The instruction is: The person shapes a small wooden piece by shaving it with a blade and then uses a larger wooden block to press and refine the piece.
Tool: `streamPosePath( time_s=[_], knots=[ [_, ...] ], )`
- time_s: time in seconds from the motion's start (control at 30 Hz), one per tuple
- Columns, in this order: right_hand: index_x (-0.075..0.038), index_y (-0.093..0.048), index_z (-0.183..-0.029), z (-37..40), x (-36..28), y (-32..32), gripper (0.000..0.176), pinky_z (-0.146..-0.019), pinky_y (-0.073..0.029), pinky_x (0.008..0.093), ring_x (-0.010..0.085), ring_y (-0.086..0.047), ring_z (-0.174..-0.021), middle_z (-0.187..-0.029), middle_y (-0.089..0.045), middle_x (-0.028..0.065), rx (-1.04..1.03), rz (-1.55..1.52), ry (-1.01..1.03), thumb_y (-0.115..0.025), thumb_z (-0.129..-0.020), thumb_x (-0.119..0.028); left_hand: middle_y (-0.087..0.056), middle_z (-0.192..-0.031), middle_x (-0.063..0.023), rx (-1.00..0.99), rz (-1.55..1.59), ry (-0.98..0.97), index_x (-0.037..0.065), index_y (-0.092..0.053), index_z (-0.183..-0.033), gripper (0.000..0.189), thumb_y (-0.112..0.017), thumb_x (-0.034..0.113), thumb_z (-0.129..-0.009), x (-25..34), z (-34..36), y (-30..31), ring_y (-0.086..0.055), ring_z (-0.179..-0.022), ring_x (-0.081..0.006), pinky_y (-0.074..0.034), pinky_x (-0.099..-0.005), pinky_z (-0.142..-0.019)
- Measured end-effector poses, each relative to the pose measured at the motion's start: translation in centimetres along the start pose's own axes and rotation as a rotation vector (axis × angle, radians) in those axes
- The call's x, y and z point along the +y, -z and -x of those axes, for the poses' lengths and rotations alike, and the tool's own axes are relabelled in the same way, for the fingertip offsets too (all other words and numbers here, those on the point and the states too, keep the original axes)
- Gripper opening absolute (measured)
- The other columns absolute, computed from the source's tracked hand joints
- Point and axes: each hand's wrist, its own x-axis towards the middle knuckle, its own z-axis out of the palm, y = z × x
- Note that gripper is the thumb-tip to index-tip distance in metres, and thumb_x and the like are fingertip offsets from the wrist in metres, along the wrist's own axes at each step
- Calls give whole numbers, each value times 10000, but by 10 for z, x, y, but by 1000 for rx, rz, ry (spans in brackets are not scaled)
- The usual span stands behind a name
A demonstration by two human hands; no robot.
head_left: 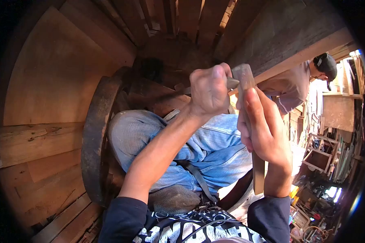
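Note:
My left hand (210, 90) is closed in a fist around a slim tool. A pale rounded end (232, 83) of it sticks out on the right, and a dark narrow part runs out to the left. My right hand (267, 125) grips a long, flat, wood-coloured bar (244, 75) held nearly upright, fingers wrapped round its middle and thumb along its face. The bar's lower end reaches down beside my right wrist. The tool's pale end is right at the bar's upper left edge. Which kind of tool it is, I cannot tell.
My legs in blue jeans (215, 141) are folded below my hands. Left of my knee stands a dark curved wooden piece (94, 141), with wooden panels (52, 77) beyond. A thick beam (308, 48) crosses at upper right. A person in a cap (286, 83) bends behind it. Workshop clutter (316, 214) lies lower right.

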Motion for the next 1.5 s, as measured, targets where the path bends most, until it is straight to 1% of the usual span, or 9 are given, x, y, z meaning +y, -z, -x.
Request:
streamPosePath(
  time_s=[0.63, 0.77, 0.9, 0.97, 1.1, 1.17, 1.2, 1.33, 1.5],
  knots=[
    [6, -529, -876, 3, 6, -11, 259, -608, -416, 412, 366, -556, -689, -716, -548, 193, 124, 169, 145, -469, -991, -219, -482, -472, -102, 30, 52, -9, 14, -491, -609, 441, -307, 170, -978, -2, 1, -3, -557, -434, -297, -456, -359, -438],
    [-46, -495, -901, -6, 9, -21, 390, -352, -291, 202, 57, -363, -369, -528, -412, -12, 110, 17, 240, -336, -1030, -379, -489, -481, -93, 101, -38, -160, 23, -485, -609, 460, -289, 202, -985, -6, -1, 0, -559, -428, -272, -442, -344, -427],
    [-1, -513, -850, 1, 12, -23, 230, -483, -382, 397, 362, -543, -546, -605, -521, 190, 194, 41, 157, -476, -989, -182, -491, -483, -92, 6, -42, -53, 24, -486, -607, 466, -289, 209, -986, -3, 0, 1, -557, -429, -278, -446, -349, -437],
    [-59, -490, -888, -5, 22, -25, 379, -352, -285, 194, 53, -360, -369, -536, -417, -15, 173, 49, 295, -320, -1035, -364, -491, -483, -93, 69, -28, -91, 25, -486, -604, 469, -290, 211, -987, -6, 0, -3, -555, -429, -281, -445, -351, -438],
    [-60, -486, -881, -6, 17, -28, 385, -352, -278, 190, 49, -360, -376, -535, -412, -20, 173, 9, 301, -324, -1034, -375, -493, -485, -98, 26, 34, -12, 25, -487, -601, 470, -294, 214, -985, -7, 0, 1, -550, -430, -290, -446, -360, -443],
    [9, -511, -852, 1, 13, -25, 261, -460, -389, 370, 331, -574, -521, -607, -553, 176, 214, 3, 199, -478, -990, -209, -492, -484, -98, 51, 9, -43, 24, -490, -604, 466, -299, 215, -983, -5, 0, -1, -550, -432, -294, -445, -364, -445],
    [-63, -485, -877, -2, 20, -29, 394, -356, -280, 190, 42, -360, -394, -535, -403, -26, 207, -24, 269, -335, -1028, -396, -492, -483, -98, 68, -12, -67, 22, -492, -607, 462, -303, 215, -981, -4, 1, -3, -550, -435, -298, -444, -367, -447],
    [-66, -486, -874, -7, 17, -28, 399, -360, -282, 189, 40, -355, -393, -535, -397, -28, 187, -29, 288, -333, -1027, -400, -482, -491, -114, 89, -2, -99, 14, -501, -615, 455, -315, 215, -978, -4, 0, -1, -546, -446, -314, -436, -378, -450],
    [6, -536, -912, 0, 9, -24, 213, -488, -412, 421, 388, -580, -579, -638, -577, 191, 264, 150, 186, -502, -973, -195, -469, -512, -145, 36, 113, 55, 4, -518, -634, 455, -319, 224, -979, 0, 0, -1, -544, -460, -330, -426, -387, -452]
  ],
)
